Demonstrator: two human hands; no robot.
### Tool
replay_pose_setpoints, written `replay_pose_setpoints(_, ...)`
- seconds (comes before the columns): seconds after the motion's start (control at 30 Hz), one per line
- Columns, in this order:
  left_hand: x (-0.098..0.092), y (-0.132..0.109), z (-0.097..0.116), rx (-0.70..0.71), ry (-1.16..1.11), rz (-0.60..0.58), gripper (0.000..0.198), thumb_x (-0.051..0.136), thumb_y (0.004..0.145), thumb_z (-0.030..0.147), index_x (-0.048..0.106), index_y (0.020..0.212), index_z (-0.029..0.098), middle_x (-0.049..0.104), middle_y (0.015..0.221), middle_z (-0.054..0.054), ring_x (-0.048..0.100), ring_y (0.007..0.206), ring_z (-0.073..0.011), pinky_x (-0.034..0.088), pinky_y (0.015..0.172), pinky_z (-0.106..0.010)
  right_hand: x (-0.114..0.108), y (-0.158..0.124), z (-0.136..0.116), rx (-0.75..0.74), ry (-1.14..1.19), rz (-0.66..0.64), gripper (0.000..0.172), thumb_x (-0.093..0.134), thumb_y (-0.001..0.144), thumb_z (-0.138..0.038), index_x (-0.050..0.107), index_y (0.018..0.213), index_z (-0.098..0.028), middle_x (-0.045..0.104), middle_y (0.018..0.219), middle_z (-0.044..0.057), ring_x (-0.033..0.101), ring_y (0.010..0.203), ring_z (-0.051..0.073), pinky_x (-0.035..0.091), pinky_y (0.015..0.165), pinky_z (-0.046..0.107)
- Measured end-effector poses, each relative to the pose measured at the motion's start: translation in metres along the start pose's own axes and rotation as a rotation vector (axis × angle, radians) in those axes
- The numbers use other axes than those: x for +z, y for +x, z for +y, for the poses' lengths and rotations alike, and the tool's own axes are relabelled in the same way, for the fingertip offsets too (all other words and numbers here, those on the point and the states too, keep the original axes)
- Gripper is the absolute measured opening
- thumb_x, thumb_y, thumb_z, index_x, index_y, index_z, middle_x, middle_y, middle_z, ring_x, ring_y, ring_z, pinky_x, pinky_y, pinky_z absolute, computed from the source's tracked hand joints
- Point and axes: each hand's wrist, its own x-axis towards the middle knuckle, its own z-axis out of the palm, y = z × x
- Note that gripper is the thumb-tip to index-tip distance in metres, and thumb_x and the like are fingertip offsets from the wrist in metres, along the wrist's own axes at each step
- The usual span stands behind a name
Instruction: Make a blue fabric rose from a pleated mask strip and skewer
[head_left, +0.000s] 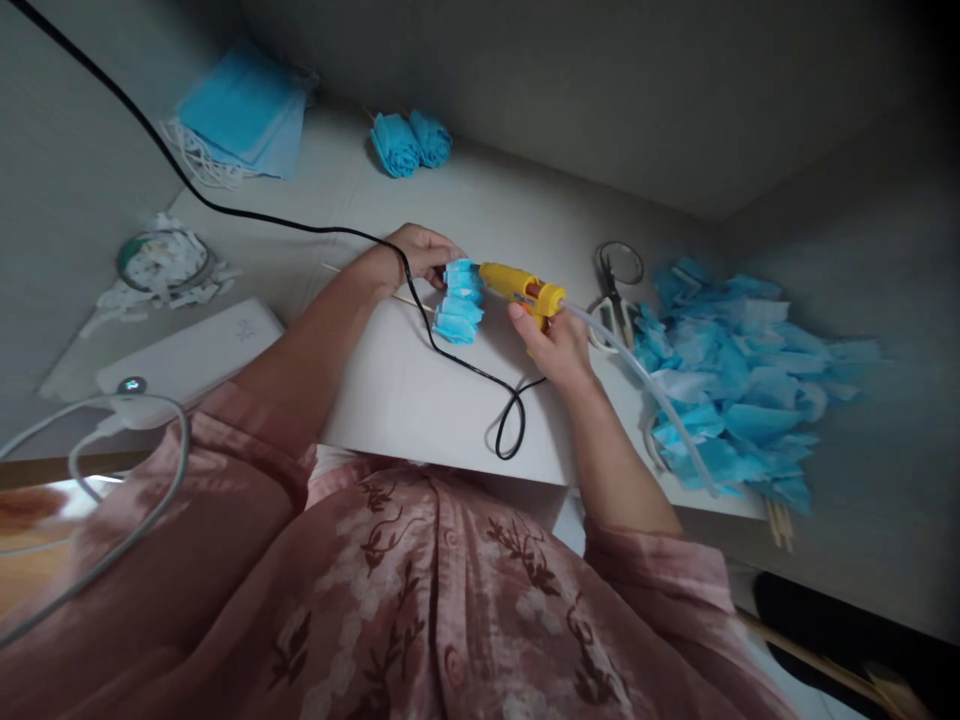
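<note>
My right hand (561, 350) is wrapped around the handle of a yellow hot glue gun (517, 283), its nozzle pointing left. A long translucent glue stick (637, 370) sticks out of the gun's back. My left hand (416, 255) is closed on a light-blue pleated fabric flower (459, 272), close to the nozzle; whether the two touch I cannot tell. Just below lies a second blue pleated flower (457, 320) with a thin stick running left from it. The glue gun's black cord (480, 370) crosses over my left wrist and loops near the table's front edge.
Blue fabric pieces (750, 380) are heaped on the right, beside scissors (615, 300). Two blue rolled roses (409, 142) and a stack of blue face masks (240, 105) lie at the back. Left are white scraps in a round dish (163, 262) and a white power bank (195, 355) with cable.
</note>
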Motion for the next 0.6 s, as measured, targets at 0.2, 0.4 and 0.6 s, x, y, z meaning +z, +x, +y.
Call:
replay_pose_setpoints(0.2, 0.0007, -0.001, 0.0005, 0.007, -0.004, 0.001, 0.017, 0.065, 0.092, 0.008, 0.081, 0.087, 0.01, 0.066, 0.065, 0.0, 0.06, 0.059, -0.0083, 0.052, 0.072, -0.023, 0.0017, 0.0, 0.0011, 0.017, 0.007, -0.005, 0.07, 0.044, 0.095, -0.073, 0.071, 0.129, -0.018, 0.076, 0.1, 0.011, 0.073, 0.102, 0.031, 0.06, 0.088, 0.046)
replay_pose_setpoints(0.4, 0.0001, -0.0009, 0.0003, -0.001, 0.013, 0.004, 0.017, 0.064, 0.092, 0.008, 0.08, 0.085, 0.01, 0.066, 0.066, 0.0, 0.058, 0.058, -0.0075, 0.052, 0.072, -0.022, 0.0022, 0.0001, 0.0011, 0.006, -0.005, -0.005, 0.068, 0.043, 0.096, -0.072, 0.071, 0.127, -0.019, 0.076, 0.103, 0.011, 0.071, 0.109, 0.032, 0.058, 0.091, 0.046)
replay_pose_setpoints(0.6, 0.0, -0.0009, 0.0002, 0.009, 0.004, -0.005, 0.013, 0.067, 0.09, 0.009, 0.08, 0.085, 0.01, 0.067, 0.068, -0.001, 0.059, 0.059, -0.0083, 0.053, 0.074, -0.025, -0.0001, 0.0001, -0.0032, 0.029, -0.038, -0.014, 0.068, 0.042, 0.095, -0.073, 0.071, 0.123, -0.018, 0.074, 0.093, 0.01, 0.072, 0.1, 0.031, 0.058, 0.087, 0.044)
